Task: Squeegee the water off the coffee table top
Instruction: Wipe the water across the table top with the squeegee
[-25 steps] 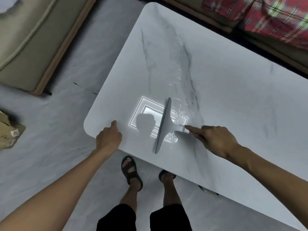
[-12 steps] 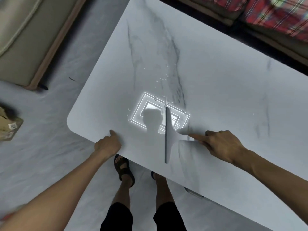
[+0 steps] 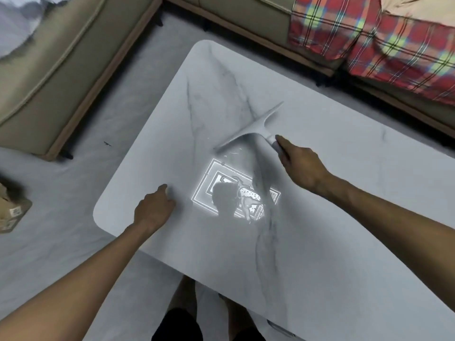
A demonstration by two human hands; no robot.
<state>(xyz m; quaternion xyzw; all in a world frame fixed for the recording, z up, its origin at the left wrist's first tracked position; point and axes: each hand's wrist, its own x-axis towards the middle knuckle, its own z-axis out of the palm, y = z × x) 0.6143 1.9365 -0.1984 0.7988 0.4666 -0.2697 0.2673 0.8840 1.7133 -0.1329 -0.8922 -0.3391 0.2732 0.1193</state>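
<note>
Marble-veined white coffee table top (image 3: 332, 217) fills the head view, where a person's right hand (image 3: 304, 168) grasps the handle of a grey squeegee (image 3: 251, 130), its blade slanting across the top just beyond a puddle of water (image 3: 246, 201) glinting in reflected light. The left hand (image 3: 152, 210) rests near the table's rounded corner, fingers clenched, holding nothing. A plaid blanket (image 3: 369, 38) drapes the sofa behind.

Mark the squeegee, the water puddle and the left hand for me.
squeegee (image 3: 249, 130), head view, middle of its blade
water puddle (image 3: 246, 201), head view, wet patch in the bright reflection
left hand (image 3: 154, 210), head view, back of the hand
</note>
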